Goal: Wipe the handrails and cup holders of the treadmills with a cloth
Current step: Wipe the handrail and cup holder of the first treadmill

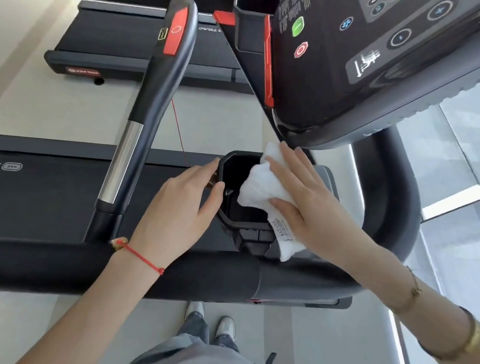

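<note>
A black angular cup holder (228,219) sits just below the treadmill console. A white cloth (262,184) with a printed label lies over the holder's right rim. My right hand (300,195) presses flat on the cloth with its fingers straight. My left hand (185,202) curls round the holder's left rim, thumb on the edge. A black handrail (159,87) with a red panel and a silver section runs up the left. A second cup holder (254,17) is at the top centre.
The dark console (383,63) with its buttons overhangs the upper right. A thick black front bar (71,264) crosses below my hands. Treadmill belts (35,193) lie to the left and beyond. A glass wall and pale floor are on the right.
</note>
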Action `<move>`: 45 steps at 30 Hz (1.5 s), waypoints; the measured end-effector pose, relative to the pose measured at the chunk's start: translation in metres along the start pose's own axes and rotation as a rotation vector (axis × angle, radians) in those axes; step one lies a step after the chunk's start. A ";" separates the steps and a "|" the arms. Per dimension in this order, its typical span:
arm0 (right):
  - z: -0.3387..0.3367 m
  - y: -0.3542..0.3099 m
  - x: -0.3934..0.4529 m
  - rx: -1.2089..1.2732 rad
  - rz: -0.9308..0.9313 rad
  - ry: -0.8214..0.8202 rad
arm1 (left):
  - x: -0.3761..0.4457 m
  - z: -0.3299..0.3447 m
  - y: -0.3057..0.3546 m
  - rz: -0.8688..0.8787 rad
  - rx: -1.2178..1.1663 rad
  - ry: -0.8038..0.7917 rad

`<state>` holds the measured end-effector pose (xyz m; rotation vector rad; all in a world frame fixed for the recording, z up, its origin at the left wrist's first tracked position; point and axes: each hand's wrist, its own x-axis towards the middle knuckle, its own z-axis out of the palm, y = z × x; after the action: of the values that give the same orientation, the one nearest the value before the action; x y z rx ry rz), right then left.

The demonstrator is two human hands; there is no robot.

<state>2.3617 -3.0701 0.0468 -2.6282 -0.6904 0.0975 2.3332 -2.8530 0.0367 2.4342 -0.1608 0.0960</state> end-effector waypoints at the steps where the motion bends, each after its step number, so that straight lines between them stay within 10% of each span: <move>1: -0.003 0.002 0.008 -0.026 -0.039 -0.024 | 0.000 0.000 0.000 -0.001 0.001 0.000; 29: 0.002 -0.008 0.092 -0.432 -0.296 -0.112 | 0.001 0.003 -0.006 0.003 -0.014 0.014; 45: 0.003 0.007 0.016 0.008 0.148 -0.015 | 0.001 0.004 -0.008 0.004 -0.019 0.015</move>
<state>2.3783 -3.0671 0.0422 -2.6709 -0.4990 0.1634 2.3357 -2.8494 0.0288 2.4135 -0.1587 0.1145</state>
